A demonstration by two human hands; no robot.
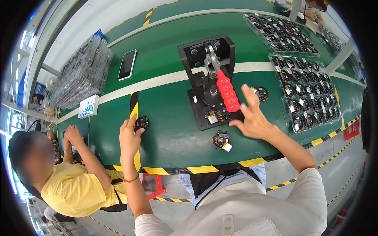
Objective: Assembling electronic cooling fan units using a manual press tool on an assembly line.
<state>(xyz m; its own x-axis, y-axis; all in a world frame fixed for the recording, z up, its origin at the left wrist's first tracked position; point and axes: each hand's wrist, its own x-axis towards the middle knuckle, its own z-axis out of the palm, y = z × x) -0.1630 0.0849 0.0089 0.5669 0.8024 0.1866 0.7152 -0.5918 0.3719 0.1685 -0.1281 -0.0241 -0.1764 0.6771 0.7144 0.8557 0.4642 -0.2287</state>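
Observation:
My left hand (130, 135) pinches a small round black electronic module (142, 123) at its edge, between thumb and forefinger, over the green bench. Beside the toggle-clamp press, my right hand (254, 120) is open with its fingers spread, close to the red ribbed handle (228, 92) but apart from it. The black press (202, 84) stands upright, and a module with a silvery-white block (213, 118) sits on its base. Another such module (221, 139) lies in front of the press. One more round module (261, 94) rests just beyond my right hand.
Clear trays of modules (305, 90) lie on the right, with another full tray (281, 34) behind. A phone (127, 65), stacked clear trays (82, 72) and a small white box (88, 106) are at the left. A co-worker in a yellow shirt (75, 190) sits at my left.

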